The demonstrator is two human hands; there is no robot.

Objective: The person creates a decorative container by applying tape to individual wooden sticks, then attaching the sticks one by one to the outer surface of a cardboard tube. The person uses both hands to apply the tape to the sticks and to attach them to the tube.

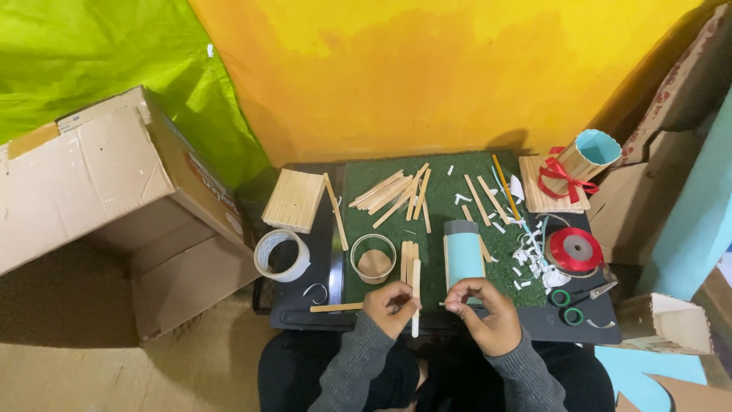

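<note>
The left hand (pixel 391 307) pinches an upright wooden stick (pixel 415 297) at the near table (pixel 305 305) edge, while the right hand (pixel 479 311), fingers pressed together, touches the blue tube (pixel 463 255).

My small dark table (pixel 305 309) carries a green turf mat (pixel 435 200) over its middle. A stick panel (pixel 294 200) and tape roll (pixel 280 255) overhang its left edge. Red ribbon spool (pixel 573 250) and green-handled scissors (pixel 576 299) lie near the right edge.
</note>
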